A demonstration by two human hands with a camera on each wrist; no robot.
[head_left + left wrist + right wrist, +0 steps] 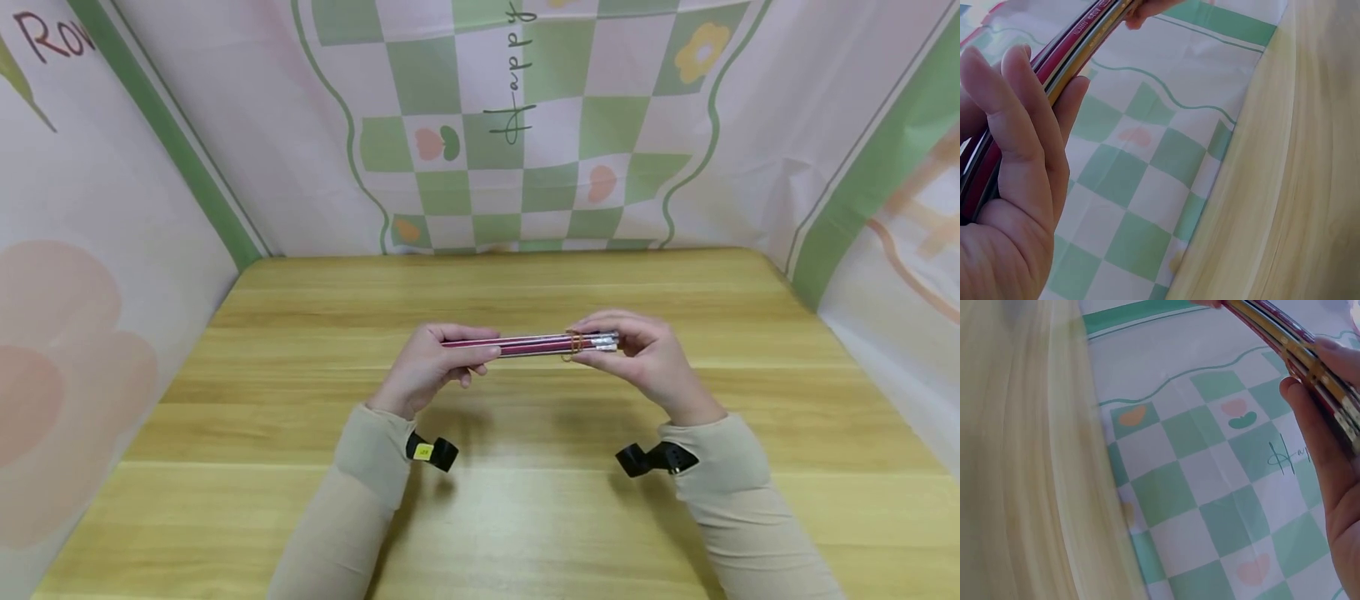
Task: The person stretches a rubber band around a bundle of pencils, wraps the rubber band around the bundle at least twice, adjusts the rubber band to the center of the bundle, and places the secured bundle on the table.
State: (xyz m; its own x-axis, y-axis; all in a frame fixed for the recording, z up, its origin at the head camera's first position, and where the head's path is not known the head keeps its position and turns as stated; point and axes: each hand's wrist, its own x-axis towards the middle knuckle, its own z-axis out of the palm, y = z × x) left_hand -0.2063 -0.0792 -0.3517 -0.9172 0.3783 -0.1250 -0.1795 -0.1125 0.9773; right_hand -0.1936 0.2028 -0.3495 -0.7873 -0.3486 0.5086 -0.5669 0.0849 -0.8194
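A bundle of striped pencils [532, 345], red, dark and some yellowish, is held level above the table in the head view. My left hand [438, 360] grips its left part between thumb and fingers. At the other end, my right hand [651, 358] pinches the bundle near the silver ferrules [604, 342]. An orange-brown rubber band [576, 343] loops round the pencils right at the right fingertips, with a slack loop hanging below. The right wrist view shows the band [1311, 370] wrapped across the pencils by the thumb. The pencils' left ends are hidden by my left hand.
A wood-grain table [525, 517] lies under both hands. Behind it hangs a cloth [495, 183] with green and white checks, and printed cloth also rises at both sides. Each wrist carries a small black camera [435, 452] on a beige sleeve.
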